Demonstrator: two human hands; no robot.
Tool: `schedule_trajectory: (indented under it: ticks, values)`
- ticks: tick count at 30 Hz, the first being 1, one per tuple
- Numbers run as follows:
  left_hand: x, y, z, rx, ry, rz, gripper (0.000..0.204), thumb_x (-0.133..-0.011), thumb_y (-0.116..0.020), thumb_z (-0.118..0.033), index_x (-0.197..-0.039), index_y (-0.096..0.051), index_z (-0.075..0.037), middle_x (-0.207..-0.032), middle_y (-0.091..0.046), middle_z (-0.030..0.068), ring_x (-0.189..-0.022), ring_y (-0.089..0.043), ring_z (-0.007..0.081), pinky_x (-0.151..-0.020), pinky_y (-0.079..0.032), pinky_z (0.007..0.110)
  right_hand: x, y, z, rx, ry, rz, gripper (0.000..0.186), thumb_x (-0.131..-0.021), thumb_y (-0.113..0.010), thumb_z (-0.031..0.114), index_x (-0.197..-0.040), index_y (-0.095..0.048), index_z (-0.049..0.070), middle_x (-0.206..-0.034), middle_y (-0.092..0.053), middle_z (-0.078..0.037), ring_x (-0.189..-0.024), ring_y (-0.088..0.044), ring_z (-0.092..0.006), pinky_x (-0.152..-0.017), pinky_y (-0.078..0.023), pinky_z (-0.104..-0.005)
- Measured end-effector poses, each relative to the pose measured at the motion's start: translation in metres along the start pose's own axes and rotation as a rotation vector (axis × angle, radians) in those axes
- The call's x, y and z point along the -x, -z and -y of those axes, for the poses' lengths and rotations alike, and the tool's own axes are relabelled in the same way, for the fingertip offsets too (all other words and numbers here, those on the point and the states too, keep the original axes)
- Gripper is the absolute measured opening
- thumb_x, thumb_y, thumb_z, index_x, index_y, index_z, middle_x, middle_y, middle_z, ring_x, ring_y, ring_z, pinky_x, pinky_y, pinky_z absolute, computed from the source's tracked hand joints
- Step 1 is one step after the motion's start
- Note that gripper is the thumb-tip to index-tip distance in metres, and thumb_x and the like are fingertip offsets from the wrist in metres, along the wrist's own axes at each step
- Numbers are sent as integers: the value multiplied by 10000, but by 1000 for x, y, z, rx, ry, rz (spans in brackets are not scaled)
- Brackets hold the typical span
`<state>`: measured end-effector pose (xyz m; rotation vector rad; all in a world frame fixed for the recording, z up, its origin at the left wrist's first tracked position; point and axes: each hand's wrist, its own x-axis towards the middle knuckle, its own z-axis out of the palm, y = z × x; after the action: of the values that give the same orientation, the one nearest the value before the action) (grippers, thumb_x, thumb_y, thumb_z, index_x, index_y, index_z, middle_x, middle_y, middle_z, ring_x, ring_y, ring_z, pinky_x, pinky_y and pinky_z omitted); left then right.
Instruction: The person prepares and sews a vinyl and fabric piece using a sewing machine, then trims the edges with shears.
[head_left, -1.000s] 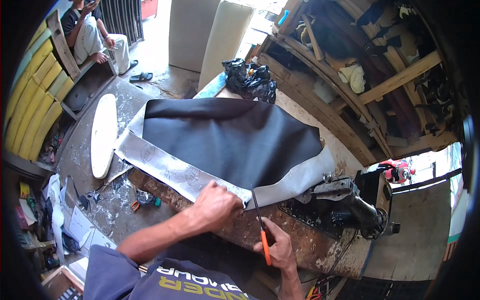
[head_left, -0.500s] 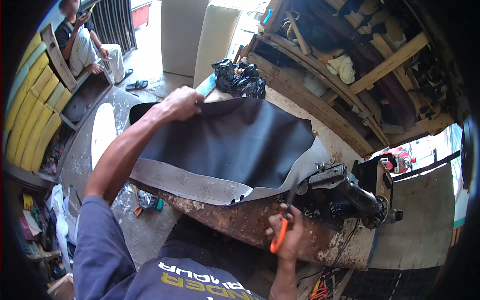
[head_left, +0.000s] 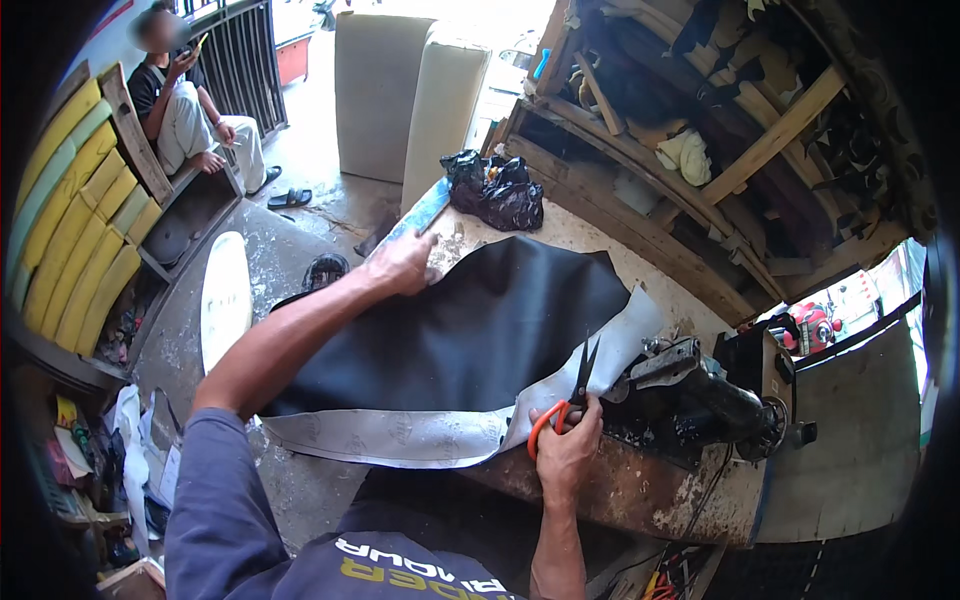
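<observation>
A sheet of black leatherette (head_left: pixel 450 320) with a pale backing lies over the worktable, its near edge folded up so the whitish underside (head_left: pixel 390 438) shows. My left hand (head_left: pixel 405 262) is closed on the sheet's far edge, the fingertips partly hidden. In my right hand (head_left: pixel 568 450) is a pair of scissors (head_left: pixel 586 372) with orange handles and dark blades. The blades point away from me, slightly apart, over the pale backing at the sheet's right side. Whether they touch it I cannot tell.
A black sewing machine (head_left: pixel 715 390) stands right of the sheet on the worn table (head_left: pixel 640 490). A black plastic bag (head_left: pixel 495 195) sits at the table's far end. Wooden framing (head_left: pixel 770 140) rises at far right. Yellow foam strips (head_left: pixel 75 220) and a seated person (head_left: pixel 190 120) are at far left.
My right hand has raised the scissors from beside the table edge up over the sheet's right side. My left hand has moved slightly right and nearer, and the sheet's near fold hangs lower.
</observation>
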<state>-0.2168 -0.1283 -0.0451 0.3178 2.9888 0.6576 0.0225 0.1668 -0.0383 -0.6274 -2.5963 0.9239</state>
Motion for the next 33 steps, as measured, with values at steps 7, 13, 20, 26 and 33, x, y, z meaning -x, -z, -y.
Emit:
schedule_trajectory:
  ticks: [7, 13, 20, 26, 33]
  values:
    - [-6, 2, -14, 186, -43, 461, 570, -942, -761, -400, -1377, -628, -57, -1151, -746, 198, -1053, -741, 293, -890, -584, 461, -54, -25, 8, -488, 195, -47, 599, -876, -731, -32, -1438, -527, 7, -1145, -652, -118, -1031, -658, -209, -930, -533, -366]
    - [123, 85, 5, 1342, 179, 197, 457, -930, -779, -141, -1327, -634, 35, -1144, -745, 154, -988, -752, 205, -836, -640, 351, -97, 34, 119, -479, 1009, -17, 658, -782, -742, -125, -1393, -591, 65, -1126, -625, -134, -921, -646, -226, -817, -558, -337]
    - [229, 33, -53, 1423, 71, -753, 264, -982, -698, 29, -1245, -679, 10, -1161, -749, 83, -978, -726, 144, -864, -596, 284, -191, 55, 196, -112, 1069, -321, 518, -856, -836, 142, -1338, -654, 94, -1047, -660, -194, -905, -669, -391, -794, -538, -506]
    - [185, -37, 7, 449, 296, -866, 172, -924, -687, -39, -1052, -799, -17, -952, -772, 157, -819, -739, 257, -749, -568, 356, -23, 34, 103, -249, 831, 272, 646, -794, -935, 362, -1299, -644, 84, -997, -672, -178, -916, -707, -386, -818, -561, -489]
    - [220, -16, -38, 393, 289, -600, 180, -892, -683, -51, -1008, -818, -21, -936, -774, 194, -854, -766, 325, -793, -592, 401, 0, 29, 4, 116, 744, 221, 347, -820, -718, 31, -1150, -671, 130, -830, -627, -101, -758, -661, -341, -725, -535, -497]
